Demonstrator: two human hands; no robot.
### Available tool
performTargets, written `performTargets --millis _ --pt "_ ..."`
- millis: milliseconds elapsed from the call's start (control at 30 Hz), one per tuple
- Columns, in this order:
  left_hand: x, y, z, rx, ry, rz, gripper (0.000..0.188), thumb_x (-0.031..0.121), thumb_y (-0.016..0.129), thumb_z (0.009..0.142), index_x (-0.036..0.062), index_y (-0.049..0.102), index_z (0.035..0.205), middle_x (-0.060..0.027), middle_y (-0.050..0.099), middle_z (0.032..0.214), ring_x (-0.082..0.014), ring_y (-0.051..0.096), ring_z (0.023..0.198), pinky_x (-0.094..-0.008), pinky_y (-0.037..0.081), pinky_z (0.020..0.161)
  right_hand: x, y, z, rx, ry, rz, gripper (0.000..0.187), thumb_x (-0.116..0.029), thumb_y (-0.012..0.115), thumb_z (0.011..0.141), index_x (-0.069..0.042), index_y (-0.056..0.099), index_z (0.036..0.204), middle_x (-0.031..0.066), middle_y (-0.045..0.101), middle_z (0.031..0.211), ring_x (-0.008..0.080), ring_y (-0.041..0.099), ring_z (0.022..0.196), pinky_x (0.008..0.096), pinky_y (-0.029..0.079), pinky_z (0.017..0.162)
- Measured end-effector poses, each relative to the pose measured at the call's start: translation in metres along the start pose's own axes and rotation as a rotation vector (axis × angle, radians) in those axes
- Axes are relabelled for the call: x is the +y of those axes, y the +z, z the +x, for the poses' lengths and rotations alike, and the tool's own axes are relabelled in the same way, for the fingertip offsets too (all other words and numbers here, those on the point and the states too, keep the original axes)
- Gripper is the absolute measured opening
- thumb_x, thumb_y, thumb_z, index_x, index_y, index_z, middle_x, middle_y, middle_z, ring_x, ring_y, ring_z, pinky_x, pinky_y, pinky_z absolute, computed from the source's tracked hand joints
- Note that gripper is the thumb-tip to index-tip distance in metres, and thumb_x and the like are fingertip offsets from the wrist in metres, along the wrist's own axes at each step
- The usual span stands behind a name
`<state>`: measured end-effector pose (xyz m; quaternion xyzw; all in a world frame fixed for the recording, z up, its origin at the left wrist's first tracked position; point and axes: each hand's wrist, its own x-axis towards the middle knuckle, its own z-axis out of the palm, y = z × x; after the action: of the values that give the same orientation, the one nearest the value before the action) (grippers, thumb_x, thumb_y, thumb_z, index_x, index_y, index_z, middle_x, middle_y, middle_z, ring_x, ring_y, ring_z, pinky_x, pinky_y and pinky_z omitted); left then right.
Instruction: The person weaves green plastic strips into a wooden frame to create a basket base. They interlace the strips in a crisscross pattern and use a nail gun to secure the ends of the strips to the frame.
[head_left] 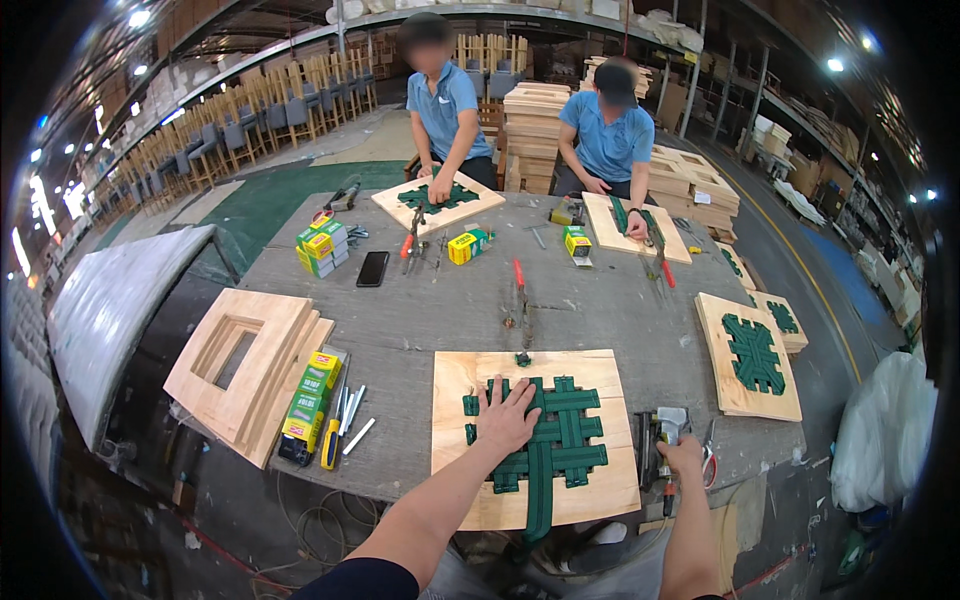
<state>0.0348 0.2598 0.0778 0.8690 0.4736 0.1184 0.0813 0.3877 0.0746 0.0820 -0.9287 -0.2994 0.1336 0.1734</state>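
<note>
Left hand lies fingers spread on green webbing atop the wooden panel, where even pressure should keep the weave flat; right hand seemingly closed round a staple gun right of the panel, grip partly hidden.

Your webbing is dark green, interlaced over-under in a lattice; your board, pale tan wood. Your sleeve: navy. Tall box to your left: yellow and green. Tabletop: grey.
</note>
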Motion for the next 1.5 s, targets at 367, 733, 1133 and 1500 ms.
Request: performTargets --millis 367,733,1133,1500 --pt "-0.007 0.003 -0.002 0.049 -0.004 0.010 0.057 0.050 0.039 0.106 0.0229 0.041 0.157 0.0030 0.033 0.166 -0.0406 0.022 0.154 -0.0648 0.016 0.123 -0.024 -0.021 -0.011 -0.014 -0.078 0.709 0.052 0.003 0.074 0.070 0.000 0.056 0.119 0.0078 0.067 0.091 0.0279 0.066 0.073 0.0400 0.056 0.067" --pt "-0.007 0.014 0.002 0.087 -0.003 -0.068 0.051 0.042 0.037 0.108 0.0241 0.043 0.156 0.0038 0.035 0.164 -0.0395 0.022 0.154 -0.0646 0.017 0.122 -0.148 -0.043 -0.075 -0.519 0.067 0.939 0.039 -0.035 0.079 0.091 -0.008 0.056 0.106 0.0022 0.058 0.072 0.0153 0.057 0.050 0.0340 0.050 0.044" --pt "-0.008 0.015 0.002 0.146 -0.003 -0.144 0.049 0.042 0.045 0.105 0.0225 0.051 0.150 0.0031 0.042 0.160 -0.0397 0.027 0.152 -0.0645 0.018 0.121 -0.265 0.035 -0.051 -0.679 -0.116 0.692 0.031 -0.029 0.073 0.095 -0.005 0.062 0.111 0.0042 0.063 0.093 0.0146 0.057 0.056 0.0338 0.049 0.045" --pt "-0.007 0.016 0.001 0.147 -0.008 -0.173 0.049 0.041 0.048 0.104 0.0197 0.053 0.148 0.0022 0.045 0.158 -0.0390 0.030 0.151 -0.0634 0.020 0.120 -0.275 0.054 -0.050 -0.653 -0.117 0.565 0.023 -0.028 0.072 0.096 -0.008 0.062 0.103 0.0012 0.058 0.080 0.0134 0.052 0.054 0.0339 0.046 0.045"
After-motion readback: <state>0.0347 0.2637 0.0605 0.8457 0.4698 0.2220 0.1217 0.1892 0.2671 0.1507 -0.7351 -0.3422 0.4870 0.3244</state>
